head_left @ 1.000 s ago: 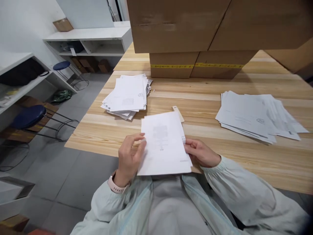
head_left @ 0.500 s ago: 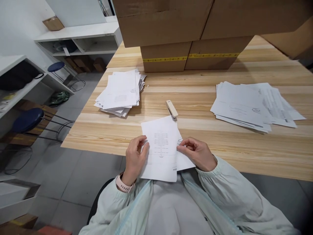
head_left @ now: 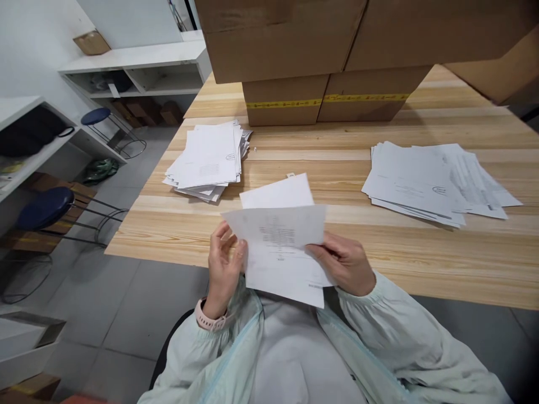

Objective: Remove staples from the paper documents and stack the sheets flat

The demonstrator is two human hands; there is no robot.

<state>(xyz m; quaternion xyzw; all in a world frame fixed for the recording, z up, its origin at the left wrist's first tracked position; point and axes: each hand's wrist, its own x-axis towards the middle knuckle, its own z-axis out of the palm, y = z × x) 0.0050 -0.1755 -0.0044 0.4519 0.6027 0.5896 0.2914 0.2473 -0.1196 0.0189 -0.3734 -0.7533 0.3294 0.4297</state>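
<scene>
Printed sheets of paper (head_left: 280,261) are raised at the table's front edge, their upper part bent across. My right hand (head_left: 347,261) pinches them at the right side, thumb in front and fingers behind. At the left edge, my left hand (head_left: 225,264) is curled, its thumb against the paper and its fingers partly behind it. Another white sheet (head_left: 280,191) shows beyond the bent top edge. Just past that sheet, only a small end of the beige stapler (head_left: 290,175) is visible; the rest is hidden.
A paper stack (head_left: 210,157) lies at the left, and a more spread-out pile (head_left: 415,179) at the right. Cardboard boxes (head_left: 286,39) are stacked across the back of the wooden table (head_left: 337,134). Blue stools (head_left: 46,209) stand on the floor to the left, near white shelves (head_left: 138,56).
The sheets have been lifted, with the front one's top bent and shifted right. My right hand now grips their edge. The stapler, fully visible before, is mostly covered by paper.
</scene>
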